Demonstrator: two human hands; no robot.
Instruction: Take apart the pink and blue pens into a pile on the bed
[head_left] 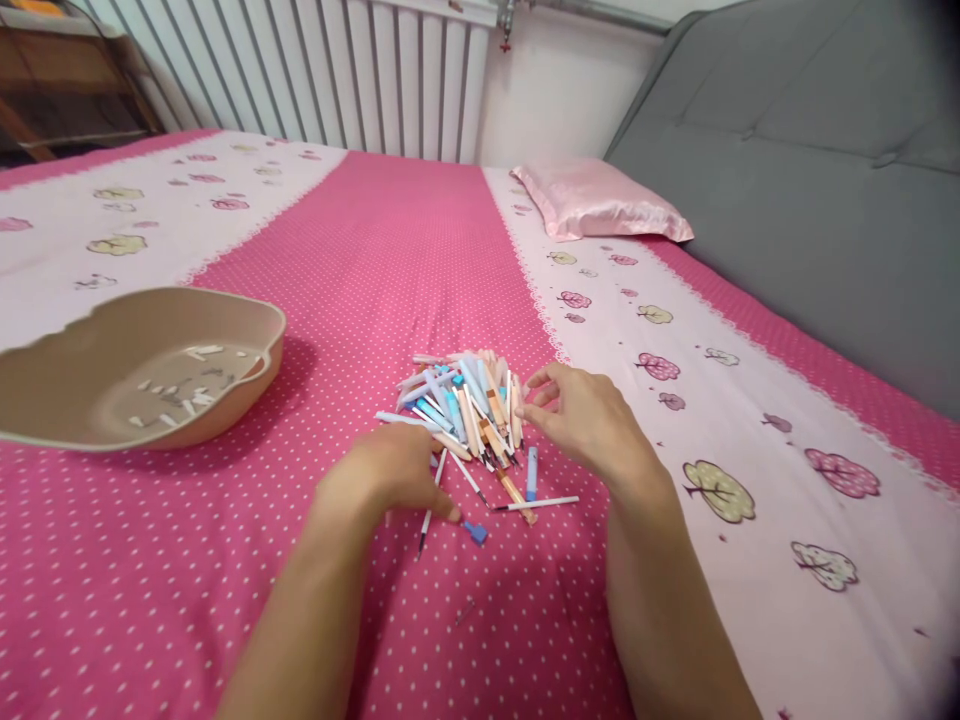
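Note:
A heap of loose pen parts (480, 395) in pale blue, lilac, peach and white lies on the pink bedspread. My left hand (390, 465) is low over the heap's near left side, thumb stretched out and its other fingers partly hidden. Close to that thumb tip lies a small blue piece (475, 532). On the heap's right edge, my right hand (581, 410) has bent fingers apart from the thumb, close to the peach barrels. White refills (540, 504) with dark tips are scattered in front, beside a blue tube (532, 474) and an orange-brown piece (517, 495).
A beige basin (255, 400) with small white and grey bits inside stands at the left. A pink pillow (600, 198) lies at the back right, near the grey padded headboard (810, 180). A white radiator (337, 80) runs along the far wall.

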